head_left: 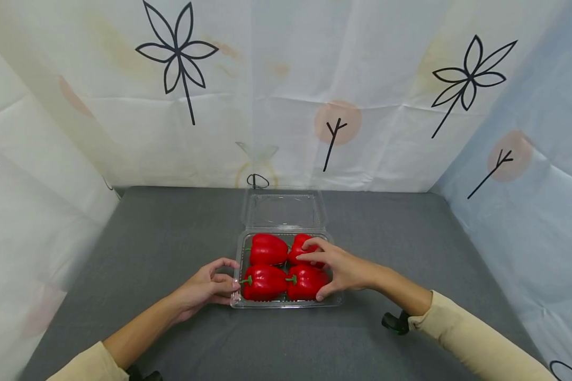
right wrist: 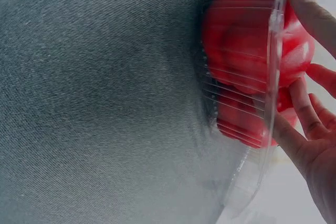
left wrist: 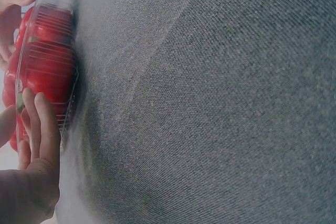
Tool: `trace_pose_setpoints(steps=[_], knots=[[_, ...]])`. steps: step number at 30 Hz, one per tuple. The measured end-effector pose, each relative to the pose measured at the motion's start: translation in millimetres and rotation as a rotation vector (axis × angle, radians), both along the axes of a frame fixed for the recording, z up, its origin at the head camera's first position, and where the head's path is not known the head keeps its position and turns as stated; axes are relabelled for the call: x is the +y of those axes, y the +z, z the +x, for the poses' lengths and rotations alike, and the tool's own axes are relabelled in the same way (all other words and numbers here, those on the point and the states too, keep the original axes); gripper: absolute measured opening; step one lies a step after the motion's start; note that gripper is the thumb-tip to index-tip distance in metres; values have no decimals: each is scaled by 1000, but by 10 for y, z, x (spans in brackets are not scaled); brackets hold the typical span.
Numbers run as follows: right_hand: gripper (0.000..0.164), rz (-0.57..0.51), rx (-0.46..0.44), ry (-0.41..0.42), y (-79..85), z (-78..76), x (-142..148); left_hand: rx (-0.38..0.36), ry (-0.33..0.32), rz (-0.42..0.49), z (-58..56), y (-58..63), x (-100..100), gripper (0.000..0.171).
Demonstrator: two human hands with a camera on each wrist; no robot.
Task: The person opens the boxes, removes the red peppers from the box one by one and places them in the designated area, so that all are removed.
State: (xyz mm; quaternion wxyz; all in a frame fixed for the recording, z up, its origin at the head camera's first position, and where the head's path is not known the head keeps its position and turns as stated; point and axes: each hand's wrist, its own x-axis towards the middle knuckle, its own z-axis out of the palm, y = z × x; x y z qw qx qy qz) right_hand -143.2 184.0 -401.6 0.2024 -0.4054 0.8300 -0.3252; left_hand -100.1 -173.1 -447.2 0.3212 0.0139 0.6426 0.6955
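Several red bell peppers [head_left: 265, 250] lie in two rows inside a clear plastic clamshell box [head_left: 238, 303], its lid [head_left: 284, 210] folded back behind it. My right hand [head_left: 345, 269] spans the front right bell pepper [head_left: 307, 286], thumb at its near side and fingers reaching over toward the back right bell pepper [head_left: 297, 245]. In the right wrist view those fingers dip inside the rim [right wrist: 272, 61]. My left hand [head_left: 208, 288] is at the box's left side, and in the left wrist view its fairly straight fingers [left wrist: 48, 129] lie along the ribbed wall.
The box stands on a grey cloth-covered table [head_left: 181, 227]. White fabric [head_left: 286, 79] printed with leaves and trees hangs behind the table and along both sides. A black strap piece [head_left: 396, 321] shows at the right sleeve.
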Motion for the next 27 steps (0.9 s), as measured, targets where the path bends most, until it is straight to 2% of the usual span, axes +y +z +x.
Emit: trace_pose_setpoints(steps=[9,16,27], knots=[[75,68,96,-6,-12,18,-21,-6,-1,4,2,24,2,52],[67,132,146,-15,-1,30,-59,-8,7,4,-2,23,-9,51],[62,74,141,-4,-18,9,-75,-10,5,1,-10,-14,-8,52]])
